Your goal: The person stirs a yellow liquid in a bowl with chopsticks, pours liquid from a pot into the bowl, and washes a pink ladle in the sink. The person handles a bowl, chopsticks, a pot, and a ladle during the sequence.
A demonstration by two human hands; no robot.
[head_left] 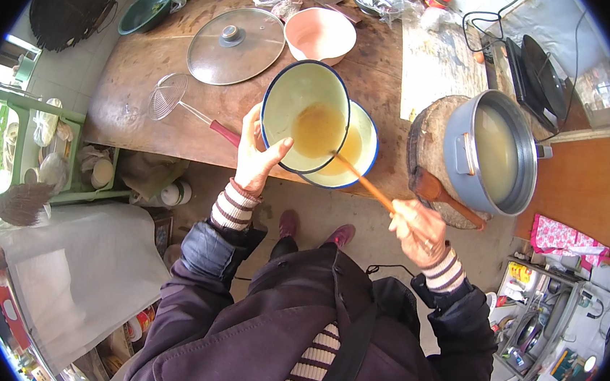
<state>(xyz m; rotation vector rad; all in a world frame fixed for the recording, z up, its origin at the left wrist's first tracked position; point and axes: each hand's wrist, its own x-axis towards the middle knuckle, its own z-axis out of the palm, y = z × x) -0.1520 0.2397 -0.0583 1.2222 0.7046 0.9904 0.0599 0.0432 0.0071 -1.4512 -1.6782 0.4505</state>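
Observation:
My left hand (259, 156) grips the left rim of an enamel bowl (286, 88) with a dark blue edge, thumb over the lip. The bowl is held tilted, with brownish-yellow liquid (318, 129) pooled in it. Behind and partly under it sits a second blue-rimmed enamel bowl (370, 136), which also contains yellowish liquid. In my right hand (416, 230) are slim wooden chopsticks (368, 185); whether one or a pair I cannot tell. Their far tip meets the tilted bowl's lower right rim.
On the wooden table (141, 132) lie a glass lid (235, 56), a wire skimmer (169, 97) and a pink basin (319, 31). To the right, a pot of cloudy liquid (457, 155) stands on a round wooden block (422, 130), beside a wooden ladle (440, 194). A green basin (143, 13) sits at the back left.

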